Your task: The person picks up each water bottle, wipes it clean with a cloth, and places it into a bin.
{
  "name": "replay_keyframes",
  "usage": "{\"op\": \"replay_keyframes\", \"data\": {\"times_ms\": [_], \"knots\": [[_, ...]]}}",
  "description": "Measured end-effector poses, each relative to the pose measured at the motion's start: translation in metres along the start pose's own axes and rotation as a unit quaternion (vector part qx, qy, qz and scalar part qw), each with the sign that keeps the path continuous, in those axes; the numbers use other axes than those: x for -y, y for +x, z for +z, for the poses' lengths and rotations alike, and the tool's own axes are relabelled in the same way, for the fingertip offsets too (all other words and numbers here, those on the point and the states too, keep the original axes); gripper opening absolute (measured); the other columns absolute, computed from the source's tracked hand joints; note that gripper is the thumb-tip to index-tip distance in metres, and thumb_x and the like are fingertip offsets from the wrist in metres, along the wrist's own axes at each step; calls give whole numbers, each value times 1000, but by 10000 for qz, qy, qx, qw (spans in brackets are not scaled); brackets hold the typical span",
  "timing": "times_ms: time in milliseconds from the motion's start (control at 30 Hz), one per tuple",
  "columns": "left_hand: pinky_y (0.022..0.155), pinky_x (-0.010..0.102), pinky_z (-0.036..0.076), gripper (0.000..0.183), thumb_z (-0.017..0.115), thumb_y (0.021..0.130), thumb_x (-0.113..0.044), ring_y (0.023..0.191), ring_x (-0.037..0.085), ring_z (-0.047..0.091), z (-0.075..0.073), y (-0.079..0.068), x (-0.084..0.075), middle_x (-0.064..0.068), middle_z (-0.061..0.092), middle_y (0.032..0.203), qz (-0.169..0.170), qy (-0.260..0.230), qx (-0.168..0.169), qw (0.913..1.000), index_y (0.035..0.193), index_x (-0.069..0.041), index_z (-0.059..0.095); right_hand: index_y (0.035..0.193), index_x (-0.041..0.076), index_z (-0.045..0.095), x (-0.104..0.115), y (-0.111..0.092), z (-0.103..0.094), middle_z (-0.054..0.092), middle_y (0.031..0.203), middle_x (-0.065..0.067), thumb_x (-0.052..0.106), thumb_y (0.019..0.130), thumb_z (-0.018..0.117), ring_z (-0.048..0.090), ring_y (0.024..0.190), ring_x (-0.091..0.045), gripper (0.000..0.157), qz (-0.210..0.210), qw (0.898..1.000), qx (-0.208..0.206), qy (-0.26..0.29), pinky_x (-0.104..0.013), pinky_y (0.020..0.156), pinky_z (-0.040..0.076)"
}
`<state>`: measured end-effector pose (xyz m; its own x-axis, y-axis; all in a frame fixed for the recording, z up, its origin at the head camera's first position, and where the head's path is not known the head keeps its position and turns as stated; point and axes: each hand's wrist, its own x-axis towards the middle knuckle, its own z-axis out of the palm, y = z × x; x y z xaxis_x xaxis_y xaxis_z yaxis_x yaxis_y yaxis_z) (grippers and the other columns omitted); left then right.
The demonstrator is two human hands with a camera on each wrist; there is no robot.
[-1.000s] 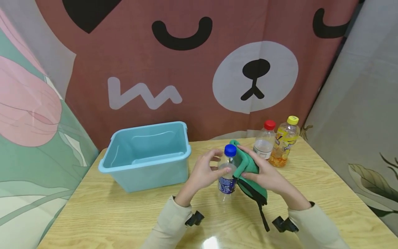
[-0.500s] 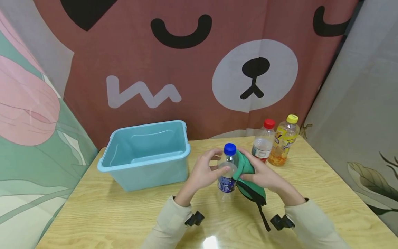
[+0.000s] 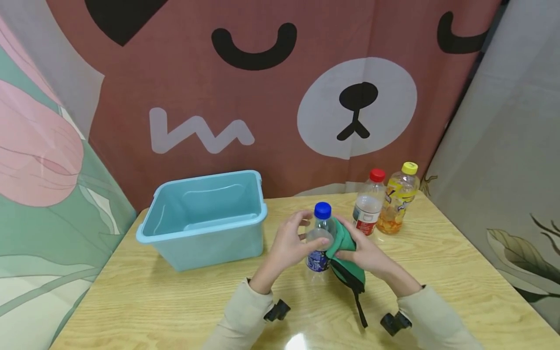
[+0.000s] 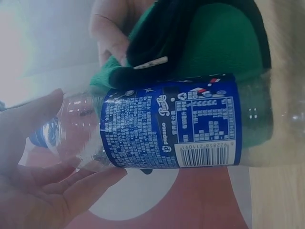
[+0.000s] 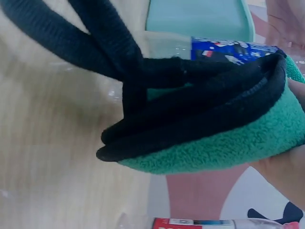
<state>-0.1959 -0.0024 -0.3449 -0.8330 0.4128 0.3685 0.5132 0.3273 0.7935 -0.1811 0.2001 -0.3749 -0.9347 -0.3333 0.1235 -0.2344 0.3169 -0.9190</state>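
- From my end, the left hand has its fingers curled round the upper part of the blue-capped bottle, upright at the worktop; I can't tell whether its base bears fully.
- The right hand grips the green cloth against the bottle's right side.
- My main worry is tipping: the plastic looks slick and light, so a hard sideways push could twist it from the fingers.
- Squeezing harder to stop that might dent the wall.
- The cloth looks soft; I'd expect it to bunch up if pushed unevenly.
- Its black strap hangs loose and could snag under the base.
- A wide swing of the right hand might knock the red-capped bottle into the yellow-capped bottle beside it.
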Motion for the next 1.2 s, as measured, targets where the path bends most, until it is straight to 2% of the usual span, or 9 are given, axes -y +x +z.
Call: {"op": "replay_keyframes", "data": {"times_ms": [133,300,467,667,867,1033,1200], "knots": [[77,32,52,58,73,78,-25,105,27,52,0,1,1,16,52,119,34,8,14,10000,124,-1,49,145,12,21,-6,0,2,30,138,-23,-8,78,62,38,114,-37,81,171,9998,34,-19,-46,90,37],[76,31,53,56,74,78,-24,106,28,53,0,1,1,16,53,119,44,15,37,10000,123,-1,49,146,10,17,-14,-1,6,18,146,-22,-6,79,61,22,128,-41,81,447,9989,135,8,-61,99,21],[77,32,52,56,73,78,-24,106,28,52,0,2,3,16,53,119,56,-74,133,9999,123,-1,49,146,10,17,-17,-3,7,16,147,-21,-6,79,61,16,131,-42,81,511,9986,93,-8,-64,100,15],[80,33,51,55,73,79,-20,108,25,51,-4,4,6,11,52,121,92,-317,253,9991,125,-3,49,144,13,24,-19,-5,5,26,143,-20,-7,78,62,25,127,-40,78,156,9998,-44,-87,-62,98,23],[79,38,51,55,72,79,-22,106,24,50,-6,4,9,12,49,118,175,-301,295,9990,126,-4,51,143,17,26,-18,-10,-2,27,143,-18,-5,80,62,29,124,-39,76,64,9999,-103,-62,-60,94,30],[79,37,51,61,72,80,-22,103,25,52,-6,4,12,13,51,114,206,-224,293,9991,132,-6,45,144,16,25,-7,-12,-13,26,143,-17,-5,81,62,34,120,-37,75,-175,9996,-182,-107,-52,92,36],[81,41,50,60,70,81,-20,105,26,53,-6,4,13,13,53,117,185,-417,252,9986,132,-5,43,144,17,25,9,-12,-23,28,141,-18,-5,81,62,39,114,-37,76,-438,9980,-287,-363,-48,87,41]]}}
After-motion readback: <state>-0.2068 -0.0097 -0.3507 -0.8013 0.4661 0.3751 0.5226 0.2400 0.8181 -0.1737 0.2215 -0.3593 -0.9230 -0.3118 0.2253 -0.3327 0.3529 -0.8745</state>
